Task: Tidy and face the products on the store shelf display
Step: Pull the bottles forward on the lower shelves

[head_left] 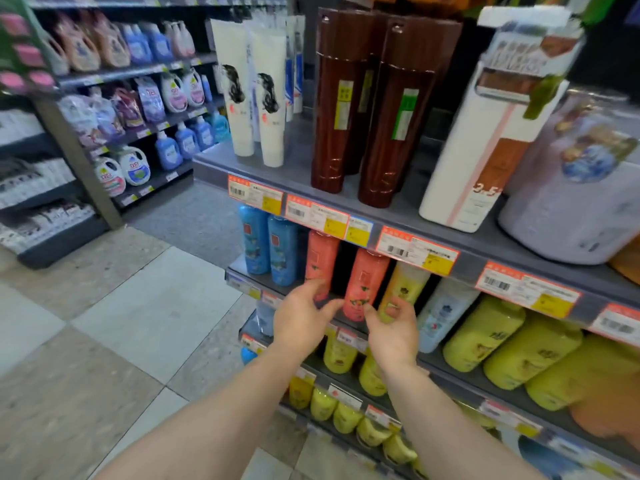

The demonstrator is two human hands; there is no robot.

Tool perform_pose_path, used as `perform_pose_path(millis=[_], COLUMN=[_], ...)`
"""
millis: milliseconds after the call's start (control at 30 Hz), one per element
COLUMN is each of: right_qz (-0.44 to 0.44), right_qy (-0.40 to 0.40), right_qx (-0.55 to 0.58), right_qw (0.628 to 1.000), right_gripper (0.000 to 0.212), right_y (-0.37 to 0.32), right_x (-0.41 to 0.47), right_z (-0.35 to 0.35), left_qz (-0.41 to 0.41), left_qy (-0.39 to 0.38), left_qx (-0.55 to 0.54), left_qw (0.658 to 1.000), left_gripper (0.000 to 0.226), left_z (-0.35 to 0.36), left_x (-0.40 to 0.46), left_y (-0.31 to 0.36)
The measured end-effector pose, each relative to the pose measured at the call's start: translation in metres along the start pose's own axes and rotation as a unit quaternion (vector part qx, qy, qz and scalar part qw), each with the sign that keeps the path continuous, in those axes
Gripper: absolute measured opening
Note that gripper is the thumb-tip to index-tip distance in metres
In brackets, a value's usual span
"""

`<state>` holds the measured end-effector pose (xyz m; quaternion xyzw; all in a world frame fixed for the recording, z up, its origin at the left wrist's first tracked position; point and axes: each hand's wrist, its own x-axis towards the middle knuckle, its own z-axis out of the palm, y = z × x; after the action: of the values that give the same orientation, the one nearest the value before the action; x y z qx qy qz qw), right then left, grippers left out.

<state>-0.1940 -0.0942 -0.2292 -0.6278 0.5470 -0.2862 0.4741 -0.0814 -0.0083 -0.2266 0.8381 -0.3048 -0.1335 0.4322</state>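
Tiled floor (114, 306) in grey and beige squares; dark aisle shelving (62, 237) at left.

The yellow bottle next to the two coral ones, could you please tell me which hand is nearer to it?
Right. The right hand reaches its fingers up over the yellow bottle's lower front; the left hand is further left, in front of the left coral bottle.

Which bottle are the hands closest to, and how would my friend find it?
Find the shelf edged with orange price tags, then look just beneath. Past two blue bottles stand two coral-pink ones; it is the right-hand coral-pink bottle, next to a yellow bottle.
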Motion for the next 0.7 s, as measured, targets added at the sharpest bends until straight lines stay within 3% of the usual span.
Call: perform_pose_path(millis=[167, 433, 567, 700], right_qz=[-0.018, -0.02, 0.017, 0.06], right_qy=[-0.024, -0.046, -0.008, 0.044], right_qx=[0.021, -0.015, -0.006, -0.012], right_qw=[0.999, 0.999, 1.0, 0.997], right_gripper=[0.039, 0.051, 0.04, 0.026], right_y=[-0.022, -0.025, -0.027, -0.023], right_x=[0.001, 0.006, 0.007, -0.011], right_z=[0.022, 0.077, 0.12, 0.167], left_qz=[-0.027, -0.091, -0.095, -0.08], left_qy=[0.035, 0.052, 0.068, 0.007], left_qx=[-0.009, -0.035, -0.021, -0.004], left_qw=[0.999, 0.994, 0.993, 0.997], left_gripper=[0.045, 0.048, 0.055, 0.073], left_z=[-0.028, -0.063, -0.083, -0.099], left_x=[0.013, 0.053, 0.092, 0.133], left_y=[-0.005, -0.064, -0.099, -0.13])
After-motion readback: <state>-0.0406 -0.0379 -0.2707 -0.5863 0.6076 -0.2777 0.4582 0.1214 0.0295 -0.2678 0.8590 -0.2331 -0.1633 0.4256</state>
